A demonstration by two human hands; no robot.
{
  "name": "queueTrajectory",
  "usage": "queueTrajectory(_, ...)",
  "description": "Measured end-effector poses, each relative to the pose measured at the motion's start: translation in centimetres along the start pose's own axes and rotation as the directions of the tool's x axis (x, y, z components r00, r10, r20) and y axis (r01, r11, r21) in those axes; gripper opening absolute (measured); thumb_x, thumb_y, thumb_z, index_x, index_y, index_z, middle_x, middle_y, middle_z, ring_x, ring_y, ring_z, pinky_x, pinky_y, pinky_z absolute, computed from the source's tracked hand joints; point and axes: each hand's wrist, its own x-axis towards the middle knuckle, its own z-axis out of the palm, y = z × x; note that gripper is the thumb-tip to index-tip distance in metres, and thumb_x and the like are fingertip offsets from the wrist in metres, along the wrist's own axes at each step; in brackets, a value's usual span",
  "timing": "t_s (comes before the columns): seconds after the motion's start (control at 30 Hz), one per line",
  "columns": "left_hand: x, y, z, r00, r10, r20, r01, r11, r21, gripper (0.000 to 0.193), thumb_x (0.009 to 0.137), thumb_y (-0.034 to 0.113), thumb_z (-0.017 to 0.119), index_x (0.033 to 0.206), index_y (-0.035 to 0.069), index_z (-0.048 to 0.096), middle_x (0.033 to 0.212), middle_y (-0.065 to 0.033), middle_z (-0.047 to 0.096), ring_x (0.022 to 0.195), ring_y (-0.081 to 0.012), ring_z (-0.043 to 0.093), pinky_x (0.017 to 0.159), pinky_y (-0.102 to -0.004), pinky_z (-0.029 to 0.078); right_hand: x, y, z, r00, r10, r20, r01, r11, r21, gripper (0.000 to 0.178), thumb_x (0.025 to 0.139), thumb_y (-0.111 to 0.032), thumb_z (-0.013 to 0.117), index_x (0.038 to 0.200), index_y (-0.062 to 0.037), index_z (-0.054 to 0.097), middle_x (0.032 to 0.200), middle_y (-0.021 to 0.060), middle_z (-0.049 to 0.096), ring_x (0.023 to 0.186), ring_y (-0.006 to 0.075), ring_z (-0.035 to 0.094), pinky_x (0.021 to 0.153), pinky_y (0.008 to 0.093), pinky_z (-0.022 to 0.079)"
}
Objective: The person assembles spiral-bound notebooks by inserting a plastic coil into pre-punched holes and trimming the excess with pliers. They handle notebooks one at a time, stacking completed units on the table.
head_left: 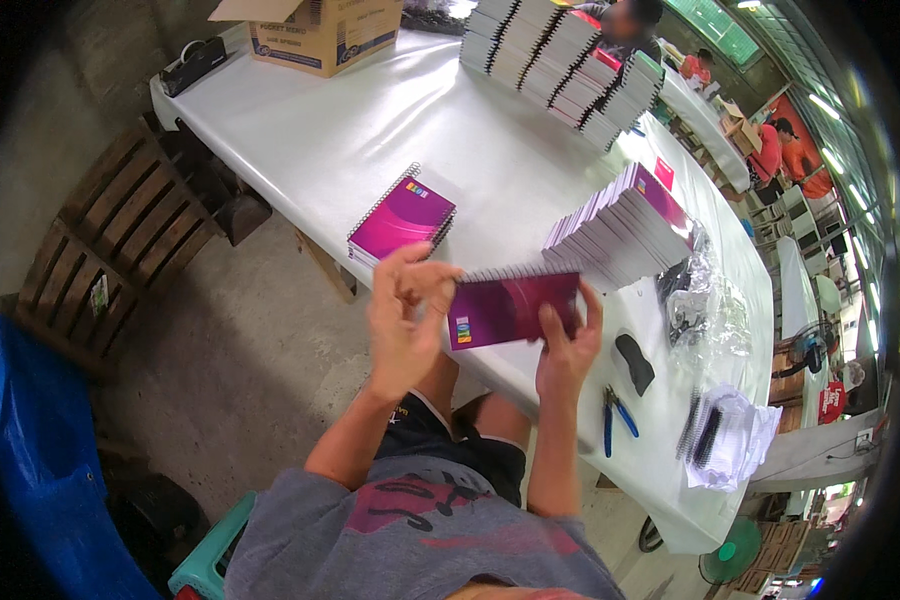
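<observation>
One blurred purple notebook (505, 310) in grip of right hand (567, 352), left hand (408, 312) at coil (520, 271), hold unclear

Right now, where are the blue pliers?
In the head view, the blue pliers lie right of centre on the white table, just below the black object.

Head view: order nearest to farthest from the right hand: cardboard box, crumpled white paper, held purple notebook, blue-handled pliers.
From the right hand:
1. Held purple notebook: in its grip.
2. Blue-handled pliers: on the table, just right.
3. Crumpled white paper: farther right, by the table's edge.
4. Cardboard box: far end, to the left.
</observation>
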Motion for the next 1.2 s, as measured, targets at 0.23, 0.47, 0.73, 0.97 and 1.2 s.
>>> queueTrajectory(0.23, 4.8, -0.4, -5.9, 0.952, 0.076, -0.296, 0.013, 0.957, 0.289, 0.033, 0.086, 0.005, 0.060, 0.118, 0.000, 0.051, 0.097, -0.0110, 0.065, 0.082, -0.0100, 0.060, 0.073, -0.0224, 0.046, 8.4, 2.5, 10.5, 0.960, 0.011, 0.279, 0.046, 0.979, -0.196, 0.042, 0.073, -0.007, 0.075, 0.111, 0.0024, 0.059, 0.094, 0.0130, 0.064, 0.084, 0.0140, 0.061, 0.069, 0.0215, 0.051)
queueTrajectory(0.47, 4.9, -5.9, -9.6, 0.967, 0.006, -0.254, 0.137, 0.830, 0.541, 0.036, 0.087, 0.018, 0.061, 0.119, 0.003, 0.055, 0.112, -0.0134, 0.061, 0.105, -0.0225, 0.058, 0.087, -0.0329, 0.047, 10.9, 9.1, 11.5, 0.878, -0.027, 0.478, 0.417, 0.533, -0.736, 0.048, 0.078, -0.041, 0.066, 0.109, -0.0053, 0.063, 0.109, 0.0167, 0.061, 0.101, 0.0282, 0.058, 0.090, 0.0341, 0.042)
queueTrajectory(0.73, 6.4, -9.7, -7.5, 0.903, 0.121, -0.413, 0.035, 0.935, 0.352, 0.051, 0.098, 0.040, 0.032, 0.107, -0.002, 0.061, 0.103, -0.0145, 0.063, 0.091, -0.0191, 0.059, 0.080, -0.0300, 0.045, 10.5, 12.3, 12.4, 0.976, 0.117, 0.182, -0.102, 0.991, -0.089, 0.044, 0.095, -0.037, 0.046, 0.104, 0.0037, 0.061, 0.102, 0.0120, 0.062, 0.094, 0.0166, 0.055, 0.086, 0.0275, 0.041)
queueTrajectory(0.97, 6.4, -11.5, -5.8, 0.855, 0.143, -0.498, -0.012, 0.966, 0.257, 0.052, 0.098, 0.036, 0.031, 0.095, -0.005, 0.063, 0.083, -0.0108, 0.065, 0.073, -0.0156, 0.058, 0.068, -0.0284, 0.045, 9.6, 14.9, 12.5, 0.996, -0.040, 0.077, 0.036, 0.998, 0.051, 0.043, 0.095, -0.037, 0.044, 0.097, 0.0020, 0.064, 0.092, 0.0073, 0.063, 0.084, 0.0129, 0.055, 0.078, 0.0248, 0.042)
queueTrajectory(1.2, 6.2, -11.5, -6.4, 0.885, 0.218, -0.412, -0.104, 0.954, 0.281, 0.050, 0.098, 0.035, 0.035, 0.096, -0.005, 0.064, 0.080, -0.0082, 0.065, 0.070, -0.0121, 0.057, 0.066, -0.0258, 0.045, 9.1, 16.0, 12.0, 0.991, 0.006, 0.131, -0.024, 0.990, 0.138, 0.043, 0.097, -0.037, 0.041, 0.094, 0.0007, 0.060, 0.084, 0.0043, 0.060, 0.078, 0.0107, 0.054, 0.074, 0.0233, 0.043)
